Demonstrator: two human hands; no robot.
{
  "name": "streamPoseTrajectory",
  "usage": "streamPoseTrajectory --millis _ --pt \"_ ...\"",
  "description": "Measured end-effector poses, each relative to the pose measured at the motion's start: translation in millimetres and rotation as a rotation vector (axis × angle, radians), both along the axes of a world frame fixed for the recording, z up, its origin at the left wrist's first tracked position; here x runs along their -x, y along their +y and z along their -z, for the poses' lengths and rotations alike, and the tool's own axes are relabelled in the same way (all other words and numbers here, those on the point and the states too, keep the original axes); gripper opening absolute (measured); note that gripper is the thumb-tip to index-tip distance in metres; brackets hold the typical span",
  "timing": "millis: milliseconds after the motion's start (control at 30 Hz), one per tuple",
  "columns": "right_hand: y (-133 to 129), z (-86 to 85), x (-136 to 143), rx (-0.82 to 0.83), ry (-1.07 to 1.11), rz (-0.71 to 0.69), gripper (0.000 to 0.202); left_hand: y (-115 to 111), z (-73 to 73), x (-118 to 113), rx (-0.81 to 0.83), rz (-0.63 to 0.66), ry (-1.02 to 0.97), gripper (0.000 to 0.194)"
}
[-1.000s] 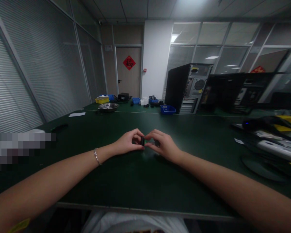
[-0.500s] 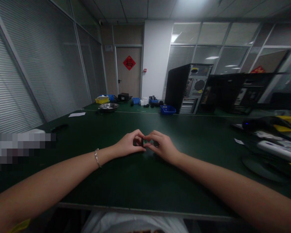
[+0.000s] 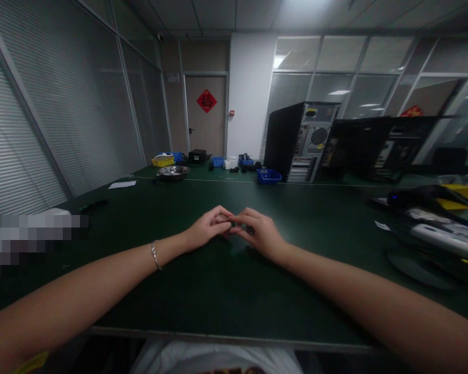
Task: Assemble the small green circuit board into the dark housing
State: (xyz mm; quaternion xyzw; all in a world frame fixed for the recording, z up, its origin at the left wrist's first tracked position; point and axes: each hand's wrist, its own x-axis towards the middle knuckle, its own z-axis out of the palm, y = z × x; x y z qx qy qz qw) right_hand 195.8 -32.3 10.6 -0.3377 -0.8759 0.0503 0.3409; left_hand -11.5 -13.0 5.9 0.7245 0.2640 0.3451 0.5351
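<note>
My left hand [image 3: 206, 228] and my right hand [image 3: 260, 233] meet at fingertip level above the dark green tabletop [image 3: 234, 291]. Between the fingertips sits a small dark piece with a hint of green [image 3: 233, 225], mostly covered by fingers; its kind is too small to make out. The thumb and fingers of my left hand are closed at its left side. From the right, my right hand pinches it with thumb and fingers. A silver bracelet [image 3: 154, 254] circles my left wrist.
At the back stand a metal bowl [image 3: 173, 173], a yellow bin [image 3: 163, 162], a blue bin [image 3: 269, 176] and a black computer tower [image 3: 284, 140]. White paper [image 3: 122, 185] lies at left. Cables and a silver device [image 3: 440, 236] lie at right, near a paper slip [image 3: 382, 225].
My left thumb has moved up and in towards the small piece, closing the gap in that hand. Less of the piece shows now. My right hand has barely moved.
</note>
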Motion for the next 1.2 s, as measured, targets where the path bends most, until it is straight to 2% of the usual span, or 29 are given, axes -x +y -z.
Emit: streamPoseTrajectory --millis 167,367,500,633,867,1033,1200 --pt "-0.5 0.1 1.2 0.013 -0.033 -0.058 0.03 0.5 0.6 0.1 -0.002 -0.012 -0.003 0.031" --pt "-2.1 -0.1 0.8 0.038 0.018 -0.077 0.042 8.2 3.0 3.0 -0.098 -0.078 0.053 0.035" --pt "3.1 3.0 -1.0 0.085 0.097 -0.04 0.031 11.7 4.9 5.2 -0.127 -0.123 0.141 0.034" --pt "8.8 5.7 -1.6 0.177 0.113 -0.009 0.024 9.8 3.7 6.6 -0.135 -0.107 0.215 0.035" --pt "6.8 2.2 -2.6 0.276 0.107 0.009 0.028 9.3 3.4 5.9 -0.143 -0.082 0.225 0.034" --pt "7.9 1.5 -5.3 0.22 0.04 0.027 0.027 11.4 2.6 6.6 -0.076 -0.047 0.163 0.036" --pt "9.1 4.0 -5.4 0.133 -0.047 0.01 0.027 10.4 1.5 7.9 -0.175 -0.044 0.266 0.036"
